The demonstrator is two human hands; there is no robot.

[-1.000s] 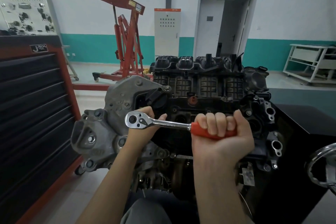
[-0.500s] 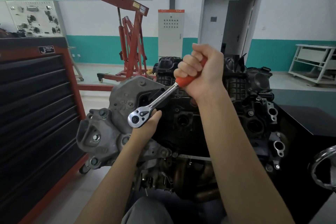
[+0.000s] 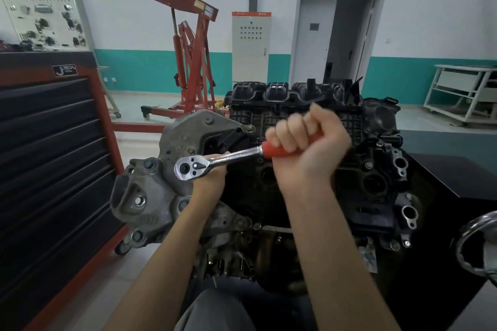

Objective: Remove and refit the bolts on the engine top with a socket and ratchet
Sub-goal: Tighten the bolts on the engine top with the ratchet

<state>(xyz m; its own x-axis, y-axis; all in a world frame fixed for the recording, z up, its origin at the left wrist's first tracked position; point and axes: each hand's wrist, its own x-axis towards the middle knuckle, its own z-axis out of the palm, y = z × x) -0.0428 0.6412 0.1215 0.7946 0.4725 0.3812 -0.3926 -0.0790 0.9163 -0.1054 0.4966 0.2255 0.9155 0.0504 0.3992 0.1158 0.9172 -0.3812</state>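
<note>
My right hand [image 3: 309,148] clenches the ratchet [image 3: 215,161] handle; my left hand [image 3: 212,172] cups beneath its head, fingers mostly hidden, atop the engine [image 3: 376,169]. Risk: an off-axis pull could slip the unseen socket off its bolt

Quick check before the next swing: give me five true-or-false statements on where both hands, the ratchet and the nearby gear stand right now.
1. The right hand grips the chrome ratchet with the red handle by that handle. True.
2. The left hand rests on the black tool chest with the red frame. False: it sits under the ratchet's head, against the grey and black engine.
3. The ratchet's head points toward the person's left. True.
4. The red engine hoist stands right of the engine. False: it stands behind, to the left.
5. The ratchet's handle is blue. False: it is red.
</note>
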